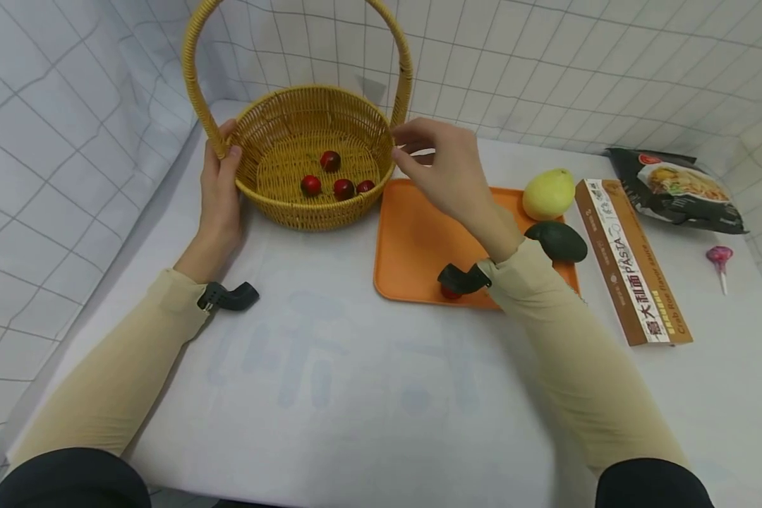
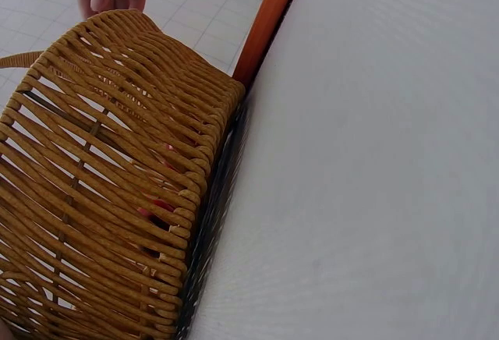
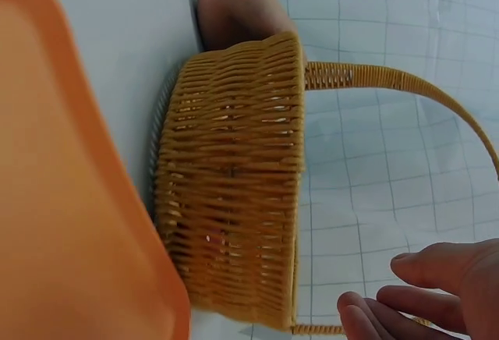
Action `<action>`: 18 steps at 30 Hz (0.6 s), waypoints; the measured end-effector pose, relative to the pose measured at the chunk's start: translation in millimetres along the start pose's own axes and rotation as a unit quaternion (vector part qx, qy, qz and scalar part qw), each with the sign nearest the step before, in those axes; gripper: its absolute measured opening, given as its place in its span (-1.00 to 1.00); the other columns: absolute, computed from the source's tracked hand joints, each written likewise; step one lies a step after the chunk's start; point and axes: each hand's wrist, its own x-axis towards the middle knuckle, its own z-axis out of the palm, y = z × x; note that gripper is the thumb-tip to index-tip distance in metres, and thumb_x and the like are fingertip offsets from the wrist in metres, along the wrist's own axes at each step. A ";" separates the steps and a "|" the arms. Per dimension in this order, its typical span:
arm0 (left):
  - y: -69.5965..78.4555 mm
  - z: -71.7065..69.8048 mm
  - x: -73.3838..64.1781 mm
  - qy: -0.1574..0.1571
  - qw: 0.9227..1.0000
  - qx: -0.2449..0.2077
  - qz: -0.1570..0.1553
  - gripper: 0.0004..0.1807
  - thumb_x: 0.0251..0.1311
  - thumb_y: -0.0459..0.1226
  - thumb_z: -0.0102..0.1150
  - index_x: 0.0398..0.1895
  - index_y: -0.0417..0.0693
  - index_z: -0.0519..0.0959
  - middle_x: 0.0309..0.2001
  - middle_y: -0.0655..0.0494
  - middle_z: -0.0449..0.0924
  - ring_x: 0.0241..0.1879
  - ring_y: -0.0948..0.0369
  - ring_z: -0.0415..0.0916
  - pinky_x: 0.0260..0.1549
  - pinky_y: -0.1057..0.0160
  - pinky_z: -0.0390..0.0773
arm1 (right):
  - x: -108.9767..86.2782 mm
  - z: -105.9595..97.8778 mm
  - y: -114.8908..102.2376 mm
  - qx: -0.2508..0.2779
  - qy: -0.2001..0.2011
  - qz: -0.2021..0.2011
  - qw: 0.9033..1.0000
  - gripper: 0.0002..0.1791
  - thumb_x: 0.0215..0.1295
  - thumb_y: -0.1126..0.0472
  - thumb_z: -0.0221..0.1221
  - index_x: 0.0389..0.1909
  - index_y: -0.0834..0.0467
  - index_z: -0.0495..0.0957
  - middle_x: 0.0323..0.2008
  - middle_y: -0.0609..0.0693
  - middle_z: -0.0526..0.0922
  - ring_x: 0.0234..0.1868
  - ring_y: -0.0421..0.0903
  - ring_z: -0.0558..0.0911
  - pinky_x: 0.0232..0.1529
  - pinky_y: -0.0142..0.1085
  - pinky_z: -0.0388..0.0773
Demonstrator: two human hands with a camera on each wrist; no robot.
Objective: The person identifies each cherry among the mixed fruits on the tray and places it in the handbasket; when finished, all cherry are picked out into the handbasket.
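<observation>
Here, the left hand (image 1: 217, 194) grips a round woven basket (image 1: 307, 217) (right hand (image 1: 446, 166), fingers loose).

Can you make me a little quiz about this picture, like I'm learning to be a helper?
1. How many red fruits can you see in the basket?
2. True or false: the box lies between the tray and the lollipop.
3. Fill in the blank: the person's ___ hand holds the basket's side.

Key:
1. Four.
2. True.
3. Left: the left hand has its thumb over the rim.
</observation>
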 end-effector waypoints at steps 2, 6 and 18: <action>-0.1 -0.2 0.1 -0.001 1.000 0.005 0.001 -0.47 0.55 -0.03 -0.04 0.55 0.33 0.34 0.57 0.25 0.26 0.52 0.33 0.13 0.44 0.43 0.02 | -6.0 -6.0 3.3 -0.009 0.001 0.000 1.000 -0.71 0.46 0.25 0.28 0.13 0.22 0.71 0.06 0.09 0.78 0.03 -0.09 0.77 0.05 -0.32 0.68; -0.2 -0.5 0.5 -0.003 1.000 0.002 0.000 -0.47 0.56 -0.03 -0.05 0.55 0.33 0.34 0.58 0.25 0.26 0.53 0.33 0.13 0.45 0.42 0.02 | -19.1 -16.8 10.5 -0.017 -0.004 0.005 1.000 -0.72 0.45 0.24 0.29 0.10 0.22 0.71 0.01 0.09 0.79 0.01 -0.09 0.78 0.05 -0.29 0.69; -0.5 -1.4 0.2 -0.008 1.000 -0.004 -0.003 -0.47 0.56 -0.01 -0.05 0.55 0.35 0.33 0.58 0.27 0.24 0.54 0.34 0.11 0.47 0.42 0.00 | -56.6 -35.7 27.5 -0.026 -0.068 0.045 0.996 -0.70 0.47 0.18 0.30 0.13 0.17 0.71 0.04 0.07 0.79 0.06 -0.05 0.76 0.12 -0.08 0.69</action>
